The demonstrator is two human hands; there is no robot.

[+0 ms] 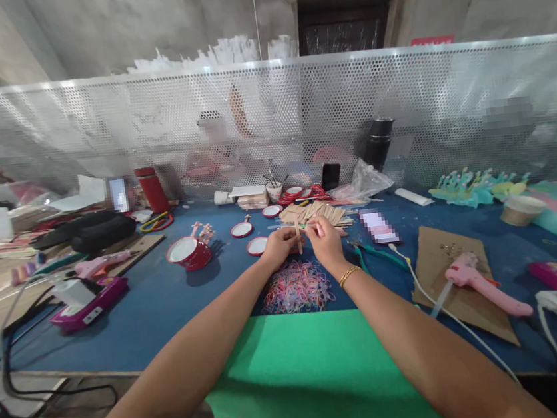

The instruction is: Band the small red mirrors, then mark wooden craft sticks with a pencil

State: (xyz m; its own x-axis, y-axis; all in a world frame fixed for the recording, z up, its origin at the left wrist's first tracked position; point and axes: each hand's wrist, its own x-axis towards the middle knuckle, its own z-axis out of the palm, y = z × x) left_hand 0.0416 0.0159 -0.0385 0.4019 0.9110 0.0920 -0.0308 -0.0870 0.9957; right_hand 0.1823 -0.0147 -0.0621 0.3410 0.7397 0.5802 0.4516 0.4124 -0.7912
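Note:
In the middle of the blue table, my left hand [279, 248] pinches a flat wooden craft stick [299, 240] that stands upright between both hands. My right hand [326, 242] is closed at the stick's other side, its fingertips together near the top. A small thin item between the right fingertips is too small to make out. Just below the hands lies a heap of colorful small rubber bands [298, 288]. Behind them is a pile of loose craft sticks [322, 212]. A red-rimmed white dish [257, 245] sits close by my left hand.
Left stand a red enamel cup [190, 253] and a purple power strip [89, 304]. To the right are green-handled pliers [377, 253], a phone [379, 226], and a pink glue gun [483, 283] on cardboard [423, 266]. Green cloth [316, 359] hangs over the front edge; a perforated metal screen [158, 125] rises behind.

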